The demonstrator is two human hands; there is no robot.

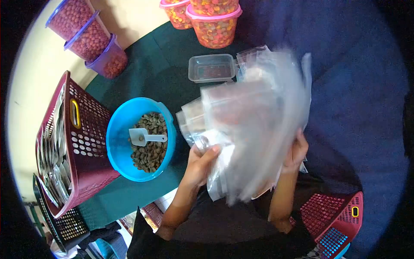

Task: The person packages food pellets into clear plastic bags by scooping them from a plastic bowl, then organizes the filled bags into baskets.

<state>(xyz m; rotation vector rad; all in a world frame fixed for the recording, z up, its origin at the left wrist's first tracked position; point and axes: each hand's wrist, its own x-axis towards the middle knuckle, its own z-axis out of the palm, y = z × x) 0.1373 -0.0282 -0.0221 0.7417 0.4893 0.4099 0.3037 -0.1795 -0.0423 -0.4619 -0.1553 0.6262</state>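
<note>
Both hands hold one thick stack of clear plastic zip bags (pixel 254 125), lifted above the worktop and blurred in the picture. The left hand (pixel 202 163) has its grip closed on the stack's lower left corner, thumb lying across the front of the plastic. The right hand (pixel 296 151) has its grip closed on the lower right edge, its fingers mostly hidden behind the bags. More clear bags lie spread beneath and behind the stack on the dark green cloth-covered worktop (pixel 142 64).

Just to the left of the left hand stands a round blue plastic bowl (pixel 118 129) part-filled with brown pellets (pixel 151 151); a small white plastic scoop (pixel 144 137) lies on top of the pellets. To the left of the bowl, touching it or nearly so, a maroon perforated plastic basket (pixel 88 142) holds filled packets standing on edge. Behind the stack sits an empty clear rectangular plastic container (pixel 211 67).

At the far edge of the worktop stand two pink-lidded tubs of mixed-colour pellets (pixel 213 23). At the upper left, three purple-lidded tubs of reddish pellets (pixel 88 36) lean in a row. A second maroon perforated basket (pixel 334 216) lies near the person's right elbow at the lower right.
</note>
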